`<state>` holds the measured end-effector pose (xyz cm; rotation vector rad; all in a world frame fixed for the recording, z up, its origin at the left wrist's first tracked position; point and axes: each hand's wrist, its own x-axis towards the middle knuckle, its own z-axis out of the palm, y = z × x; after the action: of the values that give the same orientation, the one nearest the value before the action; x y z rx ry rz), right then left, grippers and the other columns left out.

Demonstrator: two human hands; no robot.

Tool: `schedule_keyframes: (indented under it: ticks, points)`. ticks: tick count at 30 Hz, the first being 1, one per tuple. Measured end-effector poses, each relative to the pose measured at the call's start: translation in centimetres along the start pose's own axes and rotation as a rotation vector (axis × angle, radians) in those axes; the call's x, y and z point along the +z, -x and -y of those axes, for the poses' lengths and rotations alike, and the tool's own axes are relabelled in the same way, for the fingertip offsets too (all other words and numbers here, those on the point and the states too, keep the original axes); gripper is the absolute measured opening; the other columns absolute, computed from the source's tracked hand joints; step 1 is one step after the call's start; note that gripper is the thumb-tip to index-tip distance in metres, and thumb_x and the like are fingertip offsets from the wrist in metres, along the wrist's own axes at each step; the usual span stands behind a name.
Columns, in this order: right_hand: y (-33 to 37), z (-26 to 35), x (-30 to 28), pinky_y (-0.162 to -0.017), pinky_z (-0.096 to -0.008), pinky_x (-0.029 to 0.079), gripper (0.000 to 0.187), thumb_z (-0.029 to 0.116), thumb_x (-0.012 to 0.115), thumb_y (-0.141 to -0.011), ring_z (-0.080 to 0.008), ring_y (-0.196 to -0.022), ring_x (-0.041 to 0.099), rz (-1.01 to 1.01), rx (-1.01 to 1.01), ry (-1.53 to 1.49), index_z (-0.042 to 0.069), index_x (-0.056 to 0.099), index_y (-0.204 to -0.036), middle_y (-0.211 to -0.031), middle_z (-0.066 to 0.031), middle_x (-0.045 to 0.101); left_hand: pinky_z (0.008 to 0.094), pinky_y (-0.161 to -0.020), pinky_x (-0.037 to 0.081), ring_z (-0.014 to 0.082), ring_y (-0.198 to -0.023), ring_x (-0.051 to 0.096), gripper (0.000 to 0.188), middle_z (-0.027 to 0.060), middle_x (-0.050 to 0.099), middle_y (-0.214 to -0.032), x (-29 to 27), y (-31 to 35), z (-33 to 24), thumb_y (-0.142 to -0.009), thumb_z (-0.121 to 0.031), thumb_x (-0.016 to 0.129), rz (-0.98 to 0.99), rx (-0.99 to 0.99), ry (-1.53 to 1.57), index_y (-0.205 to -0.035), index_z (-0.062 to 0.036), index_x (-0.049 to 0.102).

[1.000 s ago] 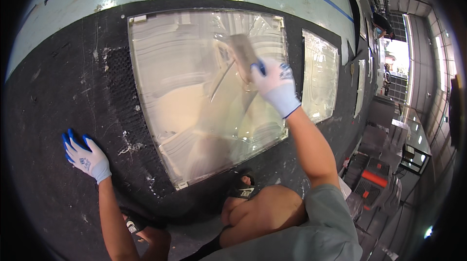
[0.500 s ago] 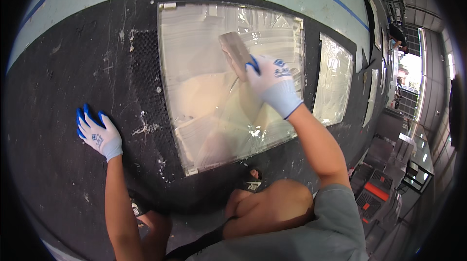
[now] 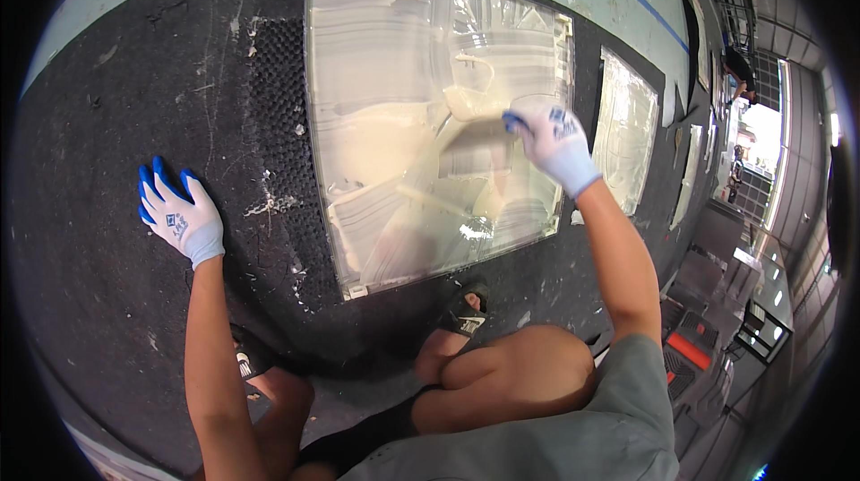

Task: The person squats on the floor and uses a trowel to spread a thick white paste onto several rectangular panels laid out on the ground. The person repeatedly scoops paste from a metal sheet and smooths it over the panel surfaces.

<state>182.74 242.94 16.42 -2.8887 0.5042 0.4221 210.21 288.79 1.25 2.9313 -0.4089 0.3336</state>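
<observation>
My left hand (image 3: 184, 217), in a white glove with blue fingertips, lies flat on the black mat (image 3: 98, 293) with its fingers spread. My right hand (image 3: 551, 136), gloved the same way, is closed and hovers at the right part of a rectangular panel (image 3: 376, 69). It grips a flat, greyish-brown spreader (image 3: 475, 157), whose outline is blurred against the shiny surface. Cream-coloured wet coating covers the panel in streaks. A thicker ridge of this coating (image 3: 475, 103) curves just beyond the spreader, and a paler pool spreads across the panel's middle left.
A second coated panel (image 3: 624, 127) lies right of the first. A bumpy black strip (image 3: 279, 114) borders the first panel's left edge. My sandalled foot (image 3: 470, 302) is close to its near edge. Another person (image 3: 739, 73) is far right, beyond black-and-orange trays (image 3: 688, 351).
My right hand has moved right and slightly nearer, bringing the spreader from the panel's upper middle toward its centre right. The coating's streaks have changed. My left hand remains on the mat.
</observation>
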Motion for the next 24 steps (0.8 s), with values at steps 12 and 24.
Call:
schedule_keyframes:
  ticks: [12,24]
  points:
    - [-15.9,-2.8,-5.1,-0.097,-0.0454,0.054,0.024,0.024,0.063,-0.101,-0.0344,-0.114,0.067,-0.388,-0.007,0.184,0.013,0.073,-0.120,-0.118,-0.0109,0.074,0.0573,-0.128,0.021,0.0355,-0.152,0.039,0.057,0.0147,0.042,-0.166,-0.5,-0.1,-0.2,-0.103,-0.036,0.057,0.038,-0.014,-0.037,-0.155,-0.0141,0.051]
    - [-15.8,-3.9,-0.1,-0.093,-0.0439,0.056,0.025,0.019,0.066,-0.096,-0.0321,-0.106,0.068,-0.543,-0.018,0.248,0.017,0.074,-0.120,-0.112,-0.0068,0.075,0.0552,-0.129,0.021,0.0346,-0.152,0.040,0.057,0.0138,0.042,-0.166,-0.1,-0.1,0.0,-0.104,-0.038,0.057,0.012,-0.004,-0.019,-0.155,-0.0155,0.051]
